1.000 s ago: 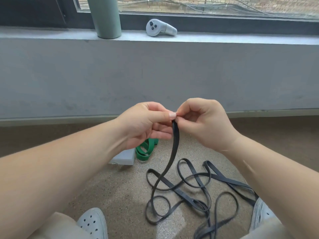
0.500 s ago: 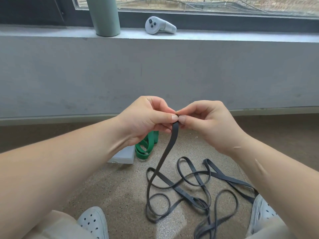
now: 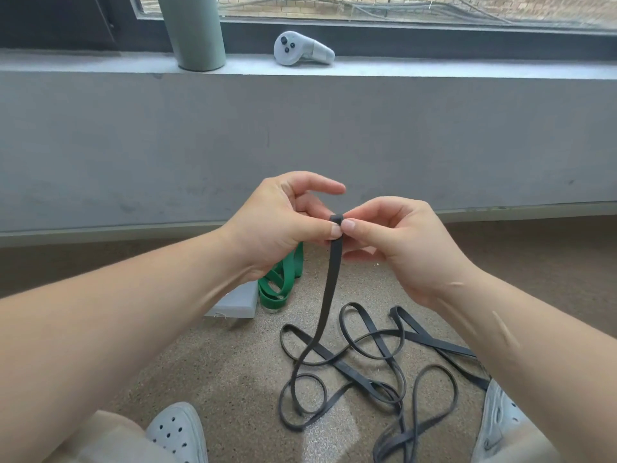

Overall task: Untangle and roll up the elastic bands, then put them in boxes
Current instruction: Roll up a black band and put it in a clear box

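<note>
There, the tip's folded over now: left hand (image 3: 277,225) and right hand (image 3: 400,242) both pinch the black elastic band (image 3: 334,272) at its end, so the roll looks begun. The rest sprawls tangled on the floor (image 3: 217,362).

2 hands up: left hand (image 3: 277,228) & right hand (image 3: 400,242). Bands: 1 black band (image 3: 330,289), 1 green band (image 3: 283,279), plus 1 grey box (image 3: 237,304). 2 white clogs (image 3: 177,432), and on the sill (image 3: 434,66) 1 controller (image 3: 300,50), 1 tumbler (image 3: 193,31).

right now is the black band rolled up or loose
Mostly loose: the black band has only its top end folded, pinched between left hand and right hand; the rest lies in loops on the floor.
</note>
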A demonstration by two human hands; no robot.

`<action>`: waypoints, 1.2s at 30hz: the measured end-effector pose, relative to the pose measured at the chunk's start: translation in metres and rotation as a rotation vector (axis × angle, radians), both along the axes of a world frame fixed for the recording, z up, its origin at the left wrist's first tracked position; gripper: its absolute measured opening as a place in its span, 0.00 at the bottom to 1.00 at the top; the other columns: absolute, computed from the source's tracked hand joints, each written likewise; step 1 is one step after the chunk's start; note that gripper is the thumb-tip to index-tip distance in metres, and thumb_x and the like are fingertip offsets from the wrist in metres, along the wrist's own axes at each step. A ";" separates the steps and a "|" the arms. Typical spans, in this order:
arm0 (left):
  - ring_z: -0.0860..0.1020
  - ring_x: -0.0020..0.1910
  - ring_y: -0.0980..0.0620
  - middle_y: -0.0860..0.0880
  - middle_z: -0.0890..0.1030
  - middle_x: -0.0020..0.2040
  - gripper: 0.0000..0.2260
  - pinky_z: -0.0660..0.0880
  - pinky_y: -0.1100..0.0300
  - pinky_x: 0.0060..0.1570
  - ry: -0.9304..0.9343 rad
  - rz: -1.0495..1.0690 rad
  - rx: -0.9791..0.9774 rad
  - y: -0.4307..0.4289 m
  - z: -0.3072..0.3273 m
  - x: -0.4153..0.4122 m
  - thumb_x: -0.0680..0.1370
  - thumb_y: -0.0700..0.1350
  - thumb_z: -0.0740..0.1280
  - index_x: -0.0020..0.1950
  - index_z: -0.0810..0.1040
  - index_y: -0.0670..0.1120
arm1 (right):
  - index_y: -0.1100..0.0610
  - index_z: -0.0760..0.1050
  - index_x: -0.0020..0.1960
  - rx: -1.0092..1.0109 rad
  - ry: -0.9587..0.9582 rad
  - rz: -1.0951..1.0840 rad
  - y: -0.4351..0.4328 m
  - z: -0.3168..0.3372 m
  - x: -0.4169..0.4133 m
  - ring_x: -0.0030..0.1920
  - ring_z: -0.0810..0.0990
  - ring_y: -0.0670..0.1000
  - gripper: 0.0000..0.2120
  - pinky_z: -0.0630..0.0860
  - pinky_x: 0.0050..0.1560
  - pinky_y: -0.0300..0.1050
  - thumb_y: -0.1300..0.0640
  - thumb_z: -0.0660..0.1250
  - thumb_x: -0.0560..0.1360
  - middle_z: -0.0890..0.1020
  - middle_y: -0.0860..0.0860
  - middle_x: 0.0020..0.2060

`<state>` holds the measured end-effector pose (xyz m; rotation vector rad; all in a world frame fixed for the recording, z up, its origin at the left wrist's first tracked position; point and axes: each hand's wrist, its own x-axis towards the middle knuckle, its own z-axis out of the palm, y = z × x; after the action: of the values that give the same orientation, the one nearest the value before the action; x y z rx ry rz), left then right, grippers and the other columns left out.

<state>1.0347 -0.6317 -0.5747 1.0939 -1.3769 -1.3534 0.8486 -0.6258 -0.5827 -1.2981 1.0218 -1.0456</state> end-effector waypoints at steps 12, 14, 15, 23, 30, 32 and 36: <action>0.82 0.39 0.48 0.46 0.84 0.40 0.13 0.81 0.52 0.46 0.020 0.029 -0.122 0.004 0.003 -0.006 0.69 0.27 0.74 0.38 0.81 0.45 | 0.59 0.79 0.46 0.152 -0.246 0.045 -0.002 -0.005 0.006 0.43 0.83 0.52 0.03 0.81 0.54 0.50 0.61 0.68 0.77 0.83 0.56 0.42; 0.82 0.40 0.46 0.46 0.83 0.41 0.12 0.81 0.47 0.48 0.043 0.004 -0.130 0.006 0.004 -0.006 0.68 0.28 0.74 0.37 0.81 0.45 | 0.60 0.79 0.47 0.213 -0.269 0.102 -0.002 -0.004 0.005 0.43 0.84 0.53 0.05 0.79 0.61 0.54 0.58 0.68 0.76 0.83 0.56 0.40; 0.82 0.41 0.45 0.46 0.83 0.41 0.13 0.81 0.47 0.47 0.055 0.010 -0.130 0.006 0.004 -0.006 0.69 0.27 0.74 0.37 0.80 0.44 | 0.60 0.79 0.46 0.231 -0.282 0.121 -0.001 -0.003 0.005 0.43 0.84 0.53 0.05 0.78 0.62 0.55 0.58 0.68 0.75 0.84 0.55 0.39; 0.82 0.41 0.48 0.44 0.82 0.42 0.13 0.80 0.56 0.42 0.083 0.126 -0.187 0.007 0.000 -0.013 0.66 0.28 0.77 0.35 0.77 0.43 | 0.54 0.81 0.32 0.270 -0.341 0.067 0.004 0.006 0.009 0.38 0.85 0.52 0.08 0.84 0.39 0.44 0.60 0.71 0.70 0.85 0.56 0.35; 0.81 0.40 0.42 0.44 0.82 0.41 0.13 0.79 0.32 0.48 0.092 0.249 -0.197 0.009 -0.010 -0.019 0.64 0.35 0.78 0.29 0.77 0.50 | 0.56 0.77 0.33 0.149 -0.319 -0.052 0.006 0.007 0.014 0.33 0.81 0.52 0.14 0.78 0.37 0.43 0.68 0.69 0.76 0.81 0.55 0.32; 0.82 0.40 0.42 0.45 0.82 0.40 0.13 0.80 0.35 0.47 0.058 0.277 -0.225 0.010 -0.012 -0.023 0.64 0.36 0.78 0.30 0.77 0.49 | 0.57 0.74 0.32 0.112 -0.292 -0.100 0.007 0.007 0.016 0.32 0.79 0.52 0.15 0.77 0.39 0.45 0.70 0.68 0.75 0.79 0.51 0.27; 0.82 0.40 0.49 0.47 0.84 0.40 0.09 0.80 0.46 0.46 -0.070 0.219 -0.316 0.010 -0.012 -0.022 0.65 0.37 0.77 0.31 0.80 0.48 | 0.56 0.75 0.30 0.065 -0.232 -0.151 0.006 0.005 0.014 0.34 0.75 0.54 0.13 0.74 0.43 0.52 0.68 0.72 0.69 0.76 0.50 0.25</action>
<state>1.0128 -0.6221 -0.5865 1.0495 -1.4180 -0.9126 0.8626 -0.6196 -0.5781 -1.0317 0.9786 -1.2363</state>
